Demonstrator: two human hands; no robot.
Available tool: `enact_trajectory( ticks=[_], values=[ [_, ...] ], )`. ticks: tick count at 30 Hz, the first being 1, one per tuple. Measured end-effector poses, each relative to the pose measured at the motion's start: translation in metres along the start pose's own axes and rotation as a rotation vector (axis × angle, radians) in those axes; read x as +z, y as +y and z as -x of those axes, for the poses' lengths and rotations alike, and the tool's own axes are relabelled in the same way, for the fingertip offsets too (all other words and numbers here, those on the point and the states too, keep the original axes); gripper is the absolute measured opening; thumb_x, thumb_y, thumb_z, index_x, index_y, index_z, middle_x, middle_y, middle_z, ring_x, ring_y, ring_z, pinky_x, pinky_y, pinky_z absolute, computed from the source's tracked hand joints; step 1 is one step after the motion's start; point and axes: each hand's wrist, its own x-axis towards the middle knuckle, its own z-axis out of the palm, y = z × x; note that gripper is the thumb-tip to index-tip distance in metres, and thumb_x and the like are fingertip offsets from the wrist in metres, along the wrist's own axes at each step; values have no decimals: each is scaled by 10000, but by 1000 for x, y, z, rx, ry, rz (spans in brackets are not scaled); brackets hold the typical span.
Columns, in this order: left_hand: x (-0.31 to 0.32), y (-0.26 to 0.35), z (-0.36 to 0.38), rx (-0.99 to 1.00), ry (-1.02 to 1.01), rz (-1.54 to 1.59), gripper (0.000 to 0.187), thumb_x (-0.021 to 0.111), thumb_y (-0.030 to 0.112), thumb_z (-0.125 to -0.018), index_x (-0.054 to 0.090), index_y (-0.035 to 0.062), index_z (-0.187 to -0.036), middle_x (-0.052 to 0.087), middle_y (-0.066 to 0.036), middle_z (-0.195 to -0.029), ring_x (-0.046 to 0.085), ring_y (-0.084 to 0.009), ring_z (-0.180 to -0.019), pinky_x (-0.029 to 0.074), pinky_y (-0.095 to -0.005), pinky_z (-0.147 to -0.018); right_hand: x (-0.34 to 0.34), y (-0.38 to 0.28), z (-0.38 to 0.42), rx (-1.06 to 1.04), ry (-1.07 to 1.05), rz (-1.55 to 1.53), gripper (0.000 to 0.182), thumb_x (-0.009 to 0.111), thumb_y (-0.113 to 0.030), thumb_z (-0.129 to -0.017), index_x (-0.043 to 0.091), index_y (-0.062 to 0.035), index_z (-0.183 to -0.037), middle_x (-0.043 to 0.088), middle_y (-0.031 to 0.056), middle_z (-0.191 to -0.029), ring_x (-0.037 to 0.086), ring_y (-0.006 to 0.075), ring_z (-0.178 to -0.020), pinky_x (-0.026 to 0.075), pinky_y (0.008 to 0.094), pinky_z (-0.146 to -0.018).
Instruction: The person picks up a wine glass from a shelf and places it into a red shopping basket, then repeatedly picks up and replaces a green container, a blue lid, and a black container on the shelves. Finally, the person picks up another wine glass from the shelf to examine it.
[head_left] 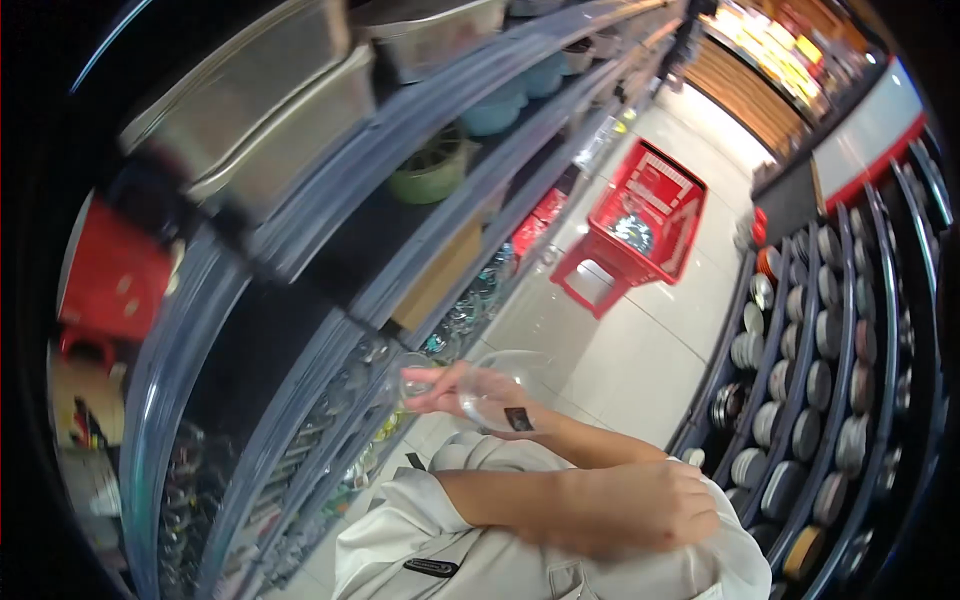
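My right hand [448,388] is closed around a clear, see-through glass [503,388] with a rounded bowl. A small black label sits on its side. Part of the hand shows through it, and another clear rounded edge lies by the fingertips. This hand is beside the low shelf of glassware [465,310]. My left forearm crosses in front of my body. My left hand [672,510] rests on the light fabric of my clothes near the other arm, holding nothing visible; its fingers are somewhat blurred.
A red shopping basket [650,205] with shiny things inside stands on the tiled floor [625,350]. Grey-edged shelves [330,220] at left carry plastic bins [250,110], a green pot [430,175] and a red mug [115,270]. Racks of stacked round dishes [800,390] line the right.
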Motion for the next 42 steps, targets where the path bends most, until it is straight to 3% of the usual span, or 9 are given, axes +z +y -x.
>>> enact_trajectory(
  ticks=[4, 8, 11, 16, 18, 30, 32, 37, 42],
  values=[
    [-17, -13, 11, -17, -238, 8, 225, 531, 127, -732, 560, -34, -886, 589, -129, -819, 584, -263, -790, 454, -346, -707, -39, -16, 84, -103, 479, 337, 198, 524, -107, -920, 562, 21, -1066, 315, 243, -1422, 495, 329, -1195, 394, 420, -1016],
    [-13, -42, 82, -169, 168, -84, 292, 624, 93, -718, 601, -41, -976, 637, -150, -884, 615, -277, -819, 474, -365, -675, -42, -5, 143, -272, 856, 395, 242, 602, -202, -904, 587, 13, -1014, 478, 215, -1315, 589, 289, -1063, 494, 394, -906],
    [-14, -54, 121, -561, 384, -230, 259, 642, -4, -755, 626, 1, -1013, 654, -134, -910, 634, -267, -785, 498, -334, -685, -24, -16, 159, -148, 952, 738, 203, 536, -175, -938, 490, 3, -1024, 476, 286, -1263, 603, 304, -1045, 515, 417, -893],
    [4, -83, 161, -918, 640, -265, 157, 599, -18, -833, 625, -9, -988, 661, -124, -935, 637, -201, -849, 493, -296, -770, -7, -38, 149, -126, 960, 479, 247, 554, -208, -933, 577, 15, -1037, 526, 194, -1271, 616, 236, -1020, 507, 349, -883],
    [18, -104, 165, -1206, 1071, 206, 75, 554, 11, -889, 617, -20, -914, 648, -124, -1007, 618, -182, -907, 468, -281, -837, -6, -52, 143, -77, 884, 545, 246, 554, -200, -933, 576, 22, -1035, 523, 195, -1273, 620, 239, -1013, 505, 350, -887],
    [-15, -250, 94, -1299, 1505, 1135, 222, 519, 262, -948, 480, 67, -1048, 557, -111, -1086, 544, -249, -1046, 476, -453, -920, -117, -157, 150, -28, 712, 713, 280, 581, -97, -840, 585, 10, -1098, 594, 137, -1130, 594, 135, -917, 488, 292, -810],
    [-14, -277, 80, -1262, 1513, 1140, 246, 521, 317, -940, 467, 98, -1041, 545, -114, -1102, 534, -260, -1062, 462, -495, -944, -122, -201, 146, 290, 743, 736, 244, 576, -111, -847, 607, -17, -1070, 613, 94, -1049, 580, 121, -893, 477, 285, -766],
    [-20, -347, 52, -1362, 1719, 1165, 248, 488, 376, -946, 490, 128, -942, 581, -104, -1035, 564, -290, -1009, 491, -472, -835, -163, -293, 137, 155, 604, 984, 305, 609, -218, -818, 620, -46, -1070, 620, 119, -1077, 611, 260, -948, 480, 360, -827],
    [-28, -405, 31, -1257, 1771, 1158, 215, 496, 368, -944, 515, 161, -892, 590, -96, -976, 572, -252, -942, 480, -433, -804, -191, -374, 147, 120, 535, 1291, 747, 754, -312, -699, 405, -82, -1318, 551, 141, -1182, 538, 321, -1074, 459, 397, -876]
  ],
)
